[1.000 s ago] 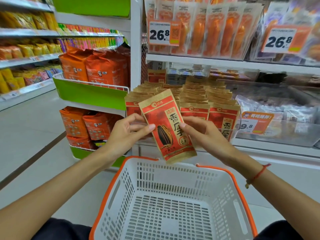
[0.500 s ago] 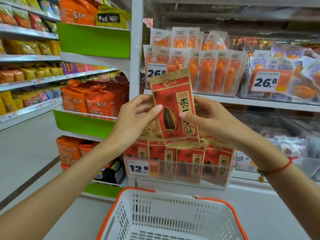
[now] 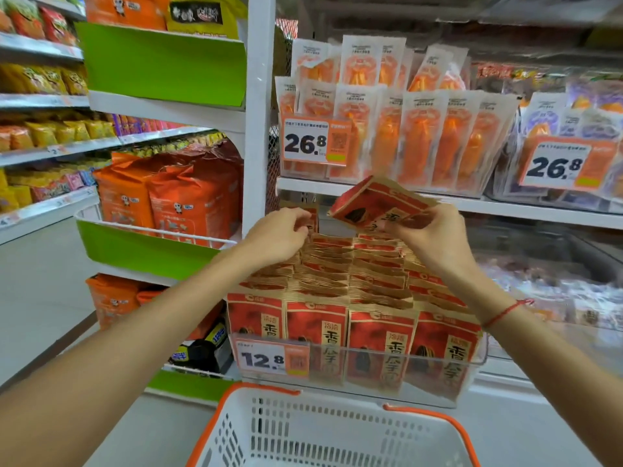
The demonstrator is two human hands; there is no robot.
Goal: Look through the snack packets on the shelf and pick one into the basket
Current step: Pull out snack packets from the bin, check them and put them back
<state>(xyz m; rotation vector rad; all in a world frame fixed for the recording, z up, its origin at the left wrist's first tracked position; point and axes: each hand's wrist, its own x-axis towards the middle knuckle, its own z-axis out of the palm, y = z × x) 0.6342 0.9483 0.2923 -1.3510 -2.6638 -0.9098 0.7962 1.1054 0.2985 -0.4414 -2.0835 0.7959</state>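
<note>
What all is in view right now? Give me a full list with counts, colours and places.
held packet: one, red and tan, tilted above the rows, in the right hand
sunflower seed packets: four rows, count unclear, red and tan, in a clear bin on the shelf
12.8 price tag: one, white and orange, bin front left
basket: one, white with orange rim, bottom centre; nothing visible in it
orange clear packets: many, shelf above
26.8 price tags: two, upper shelf front
orange panda bags: several, green-fronted racks at left
yellow bag: one, top rack
left hand: fingers curled at the back-left packets
right hand: pinches the held packet
</note>
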